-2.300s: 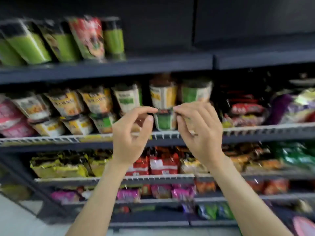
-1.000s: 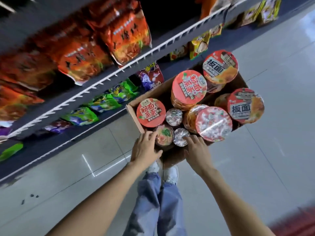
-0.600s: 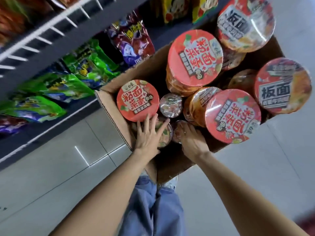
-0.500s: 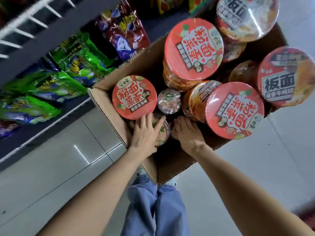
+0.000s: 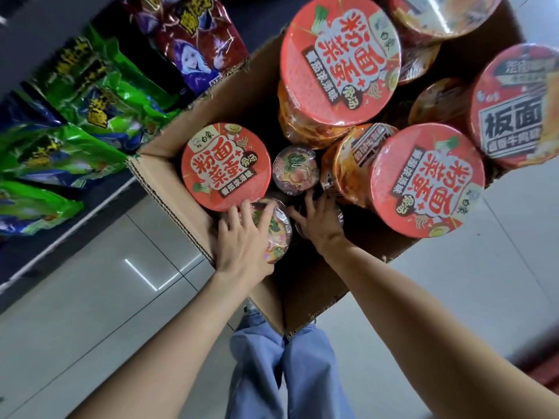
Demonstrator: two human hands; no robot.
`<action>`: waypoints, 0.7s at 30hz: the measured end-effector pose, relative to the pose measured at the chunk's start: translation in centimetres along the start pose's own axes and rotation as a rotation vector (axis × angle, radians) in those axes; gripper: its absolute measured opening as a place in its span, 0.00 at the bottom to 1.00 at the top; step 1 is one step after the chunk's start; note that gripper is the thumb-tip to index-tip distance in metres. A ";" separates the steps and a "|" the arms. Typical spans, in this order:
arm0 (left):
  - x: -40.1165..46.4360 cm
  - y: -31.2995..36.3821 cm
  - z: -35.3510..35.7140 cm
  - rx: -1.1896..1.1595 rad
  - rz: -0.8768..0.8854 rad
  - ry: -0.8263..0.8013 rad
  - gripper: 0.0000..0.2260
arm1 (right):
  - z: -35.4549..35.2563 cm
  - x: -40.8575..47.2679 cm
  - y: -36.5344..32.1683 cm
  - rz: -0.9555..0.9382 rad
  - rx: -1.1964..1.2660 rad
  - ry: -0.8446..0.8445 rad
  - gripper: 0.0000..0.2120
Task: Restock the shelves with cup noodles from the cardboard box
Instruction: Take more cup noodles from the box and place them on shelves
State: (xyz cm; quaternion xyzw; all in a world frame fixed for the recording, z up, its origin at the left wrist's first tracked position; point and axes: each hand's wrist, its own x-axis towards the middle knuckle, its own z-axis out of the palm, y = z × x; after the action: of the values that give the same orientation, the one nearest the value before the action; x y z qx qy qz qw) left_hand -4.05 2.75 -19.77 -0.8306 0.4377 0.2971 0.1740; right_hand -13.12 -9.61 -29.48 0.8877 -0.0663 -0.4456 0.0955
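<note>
A pale tiled floor (image 5: 99,313) fills the lower part of the view, glossy enough to carry a streak of reflected light. Along its left edge runs a dark low shelf (image 5: 45,246) stacked with green snack bags (image 5: 90,95) and one red and purple bag (image 5: 193,40) just beside the box corner. On the floor stands an open cardboard box (image 5: 299,285), its near corner between the person's blue-jeaned legs (image 5: 284,373). Large red-lidded noodle bowls (image 5: 340,58) crowd the box, some piled above its rim and one lower bowl (image 5: 226,166) at the left wall. Between them sit small cup noodles: one free cup (image 5: 295,170) upright in the middle, another small cup (image 5: 276,234) nearer the person. The left hand (image 5: 245,240) lies over that nearer cup, its fingers curled round the lid and grasping it. The right hand (image 5: 317,220) reaches into the dark gap beside it, fingers bent down over another cup (image 5: 340,216) that is mostly hidden; whether they grip it I cannot tell.
</note>
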 end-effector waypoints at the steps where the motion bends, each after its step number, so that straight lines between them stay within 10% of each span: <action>1: -0.1 0.0 -0.1 -0.006 -0.001 -0.004 0.51 | 0.2 -0.2 0.0 0.035 0.039 -0.007 0.28; 12: -1.0 0.5 -1.7 -0.073 -0.026 -0.013 0.51 | -1.8 -3.1 0.3 0.089 0.112 -0.047 0.38; 21: -8.4 -1.6 -10.7 -0.533 -0.132 0.133 0.51 | -11.9 -19.7 4.5 0.198 0.732 0.001 0.51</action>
State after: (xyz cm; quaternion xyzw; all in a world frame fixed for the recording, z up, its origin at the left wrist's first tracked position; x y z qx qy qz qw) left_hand -2.78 2.97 -6.10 -0.8914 0.2996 0.3347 -0.0605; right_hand -15.41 -8.67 -6.11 0.8526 -0.3064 -0.3807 -0.1852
